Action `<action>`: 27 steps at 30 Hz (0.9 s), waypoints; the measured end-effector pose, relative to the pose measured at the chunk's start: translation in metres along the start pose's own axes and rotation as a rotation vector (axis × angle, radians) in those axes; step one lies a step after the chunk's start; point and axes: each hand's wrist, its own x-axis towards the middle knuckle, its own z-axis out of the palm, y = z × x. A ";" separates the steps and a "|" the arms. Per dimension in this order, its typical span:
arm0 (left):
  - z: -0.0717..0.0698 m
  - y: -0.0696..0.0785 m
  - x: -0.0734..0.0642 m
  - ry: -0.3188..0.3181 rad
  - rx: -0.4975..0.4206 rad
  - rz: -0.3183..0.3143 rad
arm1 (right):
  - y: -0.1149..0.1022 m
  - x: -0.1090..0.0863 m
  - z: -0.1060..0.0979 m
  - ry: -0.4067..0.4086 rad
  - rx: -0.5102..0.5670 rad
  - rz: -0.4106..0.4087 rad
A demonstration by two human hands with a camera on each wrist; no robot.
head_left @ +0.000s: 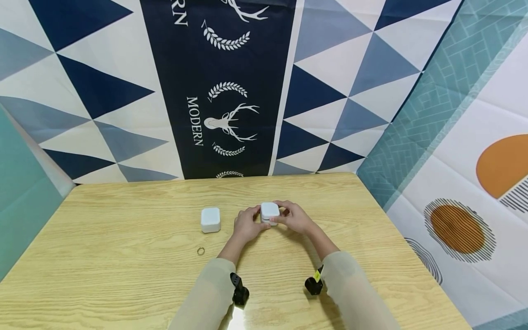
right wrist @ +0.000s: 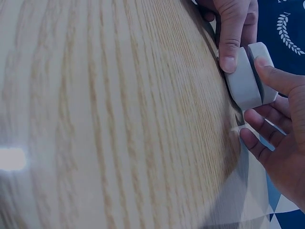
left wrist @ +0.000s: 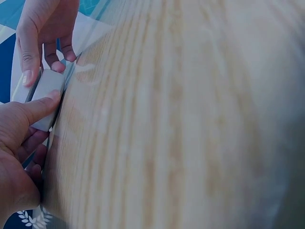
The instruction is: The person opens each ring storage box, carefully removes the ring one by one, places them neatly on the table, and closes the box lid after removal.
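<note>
A small white box with rounded corners is between both hands near the back of the wooden table. Its lid sits slightly apart from the base, with a dark gap along the seam in the right wrist view. From the left side, my left hand grips the base, its thumb on the front face. My right hand pinches the lid between thumb and fingers. What the box holds is hidden. To the left stands a second white box, closed, and nearer me lies a small gold-coloured ring.
The wooden table ends at a patterned cloth backdrop at the back. More patterned cloth hangs along the right edge. Each sleeve carries a black wrist camera, one at the left wrist and one at the right wrist.
</note>
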 end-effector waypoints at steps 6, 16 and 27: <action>0.000 -0.001 0.000 -0.003 0.004 0.003 | -0.002 -0.002 0.001 0.000 0.006 0.019; 0.002 -0.001 0.002 -0.001 -0.003 0.001 | 0.001 0.000 0.001 0.010 0.026 0.012; 0.002 -0.001 0.002 0.003 -0.012 0.003 | 0.000 0.000 0.001 0.015 0.039 0.010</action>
